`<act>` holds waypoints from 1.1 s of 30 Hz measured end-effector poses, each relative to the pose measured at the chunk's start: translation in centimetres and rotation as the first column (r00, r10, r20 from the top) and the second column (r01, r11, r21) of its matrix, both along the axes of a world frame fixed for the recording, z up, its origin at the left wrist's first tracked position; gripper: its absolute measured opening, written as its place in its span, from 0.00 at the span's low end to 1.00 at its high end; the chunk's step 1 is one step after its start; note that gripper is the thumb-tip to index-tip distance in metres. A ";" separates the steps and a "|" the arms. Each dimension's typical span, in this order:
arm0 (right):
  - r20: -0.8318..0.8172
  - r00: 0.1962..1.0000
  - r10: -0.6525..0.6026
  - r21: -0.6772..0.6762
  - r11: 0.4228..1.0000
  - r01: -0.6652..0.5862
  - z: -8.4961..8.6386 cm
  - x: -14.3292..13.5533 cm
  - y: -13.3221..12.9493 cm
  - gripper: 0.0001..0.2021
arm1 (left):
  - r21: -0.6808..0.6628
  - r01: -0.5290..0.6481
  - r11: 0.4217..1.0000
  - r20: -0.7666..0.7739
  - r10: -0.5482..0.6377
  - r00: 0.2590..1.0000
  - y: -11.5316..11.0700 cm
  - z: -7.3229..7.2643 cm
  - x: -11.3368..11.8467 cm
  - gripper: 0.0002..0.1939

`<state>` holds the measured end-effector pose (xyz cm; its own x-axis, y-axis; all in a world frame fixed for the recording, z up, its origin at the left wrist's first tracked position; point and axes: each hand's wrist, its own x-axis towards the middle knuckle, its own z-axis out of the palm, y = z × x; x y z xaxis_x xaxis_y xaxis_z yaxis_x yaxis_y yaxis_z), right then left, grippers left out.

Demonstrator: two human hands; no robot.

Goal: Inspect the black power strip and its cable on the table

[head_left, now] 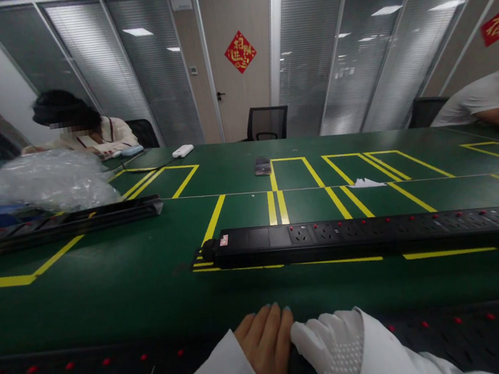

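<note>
White-gloved right hand (332,348) against bare left hand (267,348)

plastic wrap (51,178), phone (262,165), chair (267,122); door (238,58)

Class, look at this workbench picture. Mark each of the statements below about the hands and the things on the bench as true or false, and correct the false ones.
1. The right hand wears a white glove. True.
2. The left hand is gloved too. False: it is bare.
3. A long black power strip lies on the green table beyond the hands. True.
4. Both hands are lifting that power strip. False: they rest together at the near edge, apart from it.
5. A heap of clear plastic wrap lies at the far left. True.
6. The door stands wide open. False: it is closed.
</note>
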<state>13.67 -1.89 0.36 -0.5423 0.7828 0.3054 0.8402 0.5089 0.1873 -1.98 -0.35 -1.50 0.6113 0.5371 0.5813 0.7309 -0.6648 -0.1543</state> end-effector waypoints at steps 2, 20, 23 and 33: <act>0.007 1.000 -0.003 0.002 1.000 0.003 0.0 -0.1 0.1 0.08 | 0.001 0.000 1.000 0.002 0.000 1.000 0.0 0.0 0.0 0.19; 0.005 0.989 0.151 -0.131 0.980 -0.149 0.6 -1.4 0.0 0.18 | 0.002 -0.020 1.000 0.032 0.020 0.999 0.0 -0.6 0.2 0.20; 0.000 0.988 0.153 -0.133 0.979 -0.152 0.5 -1.2 0.1 0.18 | 0.014 -0.013 1.000 0.022 0.013 1.000 0.0 -0.5 0.1 0.19; 0.002 0.988 0.155 -0.140 0.978 -0.154 0.2 -1.5 0.3 0.19 | -0.018 0.012 1.000 -0.002 -0.012 1.000 0.0 -0.3 0.0 0.18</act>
<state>12.21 -1.55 0.60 -0.6632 0.7235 0.1916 0.7473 0.6542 0.1162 -2.01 -0.37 -1.76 0.6191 0.5396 0.5705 0.7224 -0.6763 -0.1441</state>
